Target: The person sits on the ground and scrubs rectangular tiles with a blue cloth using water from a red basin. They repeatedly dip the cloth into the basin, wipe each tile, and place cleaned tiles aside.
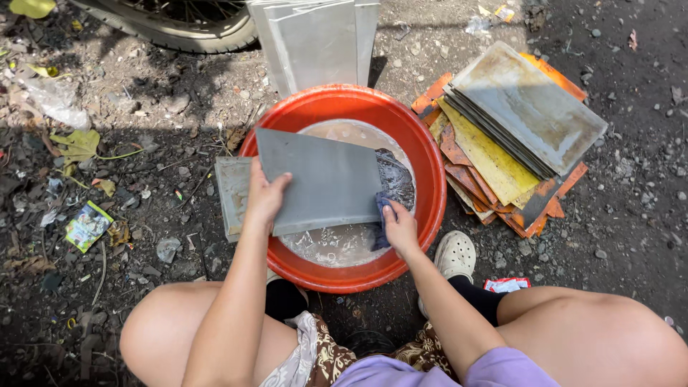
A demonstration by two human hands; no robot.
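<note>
Head view: left hand (265,197) grips grey metal sheet (322,179) by its left edge over red basin (430,186); right hand (399,228) presses blue cloth (382,215) against sheet's right edge. Stacked sheets (527,107) lie right.

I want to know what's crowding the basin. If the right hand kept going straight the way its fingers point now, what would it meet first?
Probably the grey tile: the right hand, holding a dark cloth, points up-left at its lower right edge.

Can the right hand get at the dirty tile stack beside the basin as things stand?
Probably yes. The stack of stained tiles lies on open ground just to the right of the red basin, with nothing between it and the right hand. That hand is occupied, though: it presses a blue cloth against the grey tile.
</note>
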